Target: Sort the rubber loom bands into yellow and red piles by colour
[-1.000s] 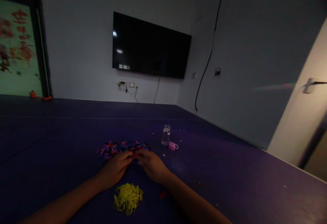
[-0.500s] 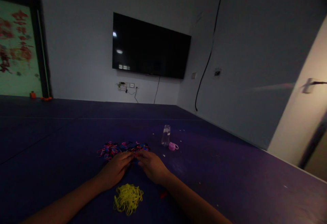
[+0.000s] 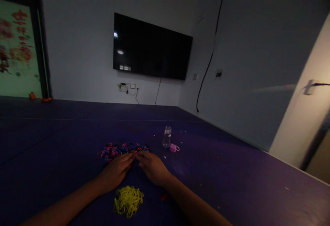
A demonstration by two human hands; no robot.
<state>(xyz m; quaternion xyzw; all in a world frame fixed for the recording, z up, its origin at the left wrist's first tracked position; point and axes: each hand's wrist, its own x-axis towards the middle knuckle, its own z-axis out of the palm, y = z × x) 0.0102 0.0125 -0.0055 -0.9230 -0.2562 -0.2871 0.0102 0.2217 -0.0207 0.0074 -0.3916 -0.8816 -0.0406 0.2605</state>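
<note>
A heap of rubber bands in pink, blue, red and black lies on the purple surface. My left hand reaches its near edge from the left, fingers pressed together. From the other side comes my right hand, also closed, and the fingertips of both meet at the heap. A bit of a reddish rubber band shows at the fingertips; most of it is hidden behind the fingers. Between my forearms sits a pile of yellow rubber bands, touched by neither hand.
Beyond my right hand stands a clear bottle, its pink cap with a loop beside it. A small red piece lies by my right forearm. White scraps dot the purple surface. A television hangs on the far wall.
Both hands stay in nearly the same place, fingertips shifting slightly. Less of the red band shows between them now. The two piles and the bottle have not moved.
</note>
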